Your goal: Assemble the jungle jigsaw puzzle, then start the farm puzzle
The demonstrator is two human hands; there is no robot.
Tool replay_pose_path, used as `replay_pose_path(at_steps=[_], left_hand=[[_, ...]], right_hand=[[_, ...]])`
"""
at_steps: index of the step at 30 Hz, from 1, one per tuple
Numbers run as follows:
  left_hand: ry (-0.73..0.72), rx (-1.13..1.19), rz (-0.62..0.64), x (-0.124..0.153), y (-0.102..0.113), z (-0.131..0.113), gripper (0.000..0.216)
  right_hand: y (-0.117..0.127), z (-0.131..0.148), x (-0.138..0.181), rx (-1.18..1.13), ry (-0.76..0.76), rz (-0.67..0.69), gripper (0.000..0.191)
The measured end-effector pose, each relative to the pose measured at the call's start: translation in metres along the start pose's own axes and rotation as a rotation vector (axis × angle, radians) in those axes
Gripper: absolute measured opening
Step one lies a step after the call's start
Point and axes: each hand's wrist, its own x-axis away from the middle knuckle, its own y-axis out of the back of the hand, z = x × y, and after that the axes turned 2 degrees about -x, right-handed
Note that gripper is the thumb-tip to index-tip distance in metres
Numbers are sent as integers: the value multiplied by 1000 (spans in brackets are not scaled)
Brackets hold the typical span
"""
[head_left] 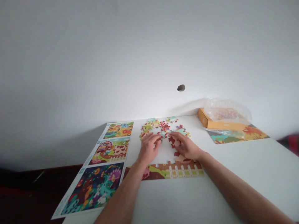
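My left hand [149, 148] and my right hand [185, 146] lie on a white table [233, 174], fingers stretched toward a cluster of loose jigsaw pieces [163, 126]. The left fingertips pinch a small piece near the middle of the cluster. The right hand rests flat over brown-and-white pieces [174, 143]. A joined strip of puzzle with a white fence [174, 170] lies just below both hands.
A long reference sheet with three farm pictures [102, 165] lies at the left, overhanging the table edge. At the back right stands an orange box [219, 123] with a clear plastic bag [225, 110] on it, atop a colourful picture sheet [238, 135]. A white wall is behind.
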Motion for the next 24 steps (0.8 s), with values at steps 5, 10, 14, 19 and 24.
replay_pose_path(at_steps=[5, 10, 14, 19, 24], left_hand=[[-57, 92, 68, 2, -2, -11, 48], [-29, 191, 101, 1, -3, -13, 43], [-4, 245, 119, 0, 3, -17, 40], [2, 225, 107, 0, 3, -17, 40], [65, 235, 73, 0, 0, -12, 30]], right_hand=[[-3, 7, -8, -73, 78, 20, 71], [-17, 3, -3, -234, -45, 10, 74], [-24, -9, -1, -547, -232, -164, 67], [-21, -11, -4, -613, -281, -188, 52], [-19, -11, -5, -650, -313, -230, 39]])
